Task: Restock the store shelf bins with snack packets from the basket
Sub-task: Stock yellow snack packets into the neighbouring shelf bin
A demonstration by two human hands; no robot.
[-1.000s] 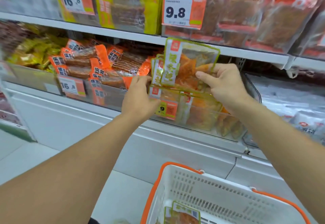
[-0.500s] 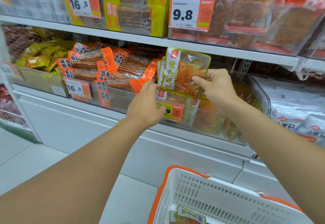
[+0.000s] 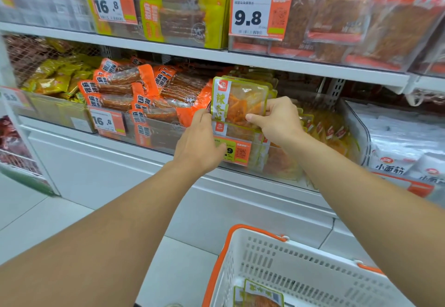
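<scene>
Above the clear shelf bin (image 3: 269, 155), the right hand (image 3: 277, 120) pinches a green-edged snack packet (image 3: 240, 101) upright, the left hand (image 3: 199, 143) steadying its edge, likely lowering it in next; more wait in the basket (image 3: 301, 265) below.

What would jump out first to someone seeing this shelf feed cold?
Both hands meet at mid-shelf: the right hand pinches a stack of green-edged snack packets upright over the clear bin, with the left hand at the stack's left edge. Next, the big 9.8 price tag on the shelf above, and the white basket with orange rim at bottom, where more green-edged packets show.
</scene>
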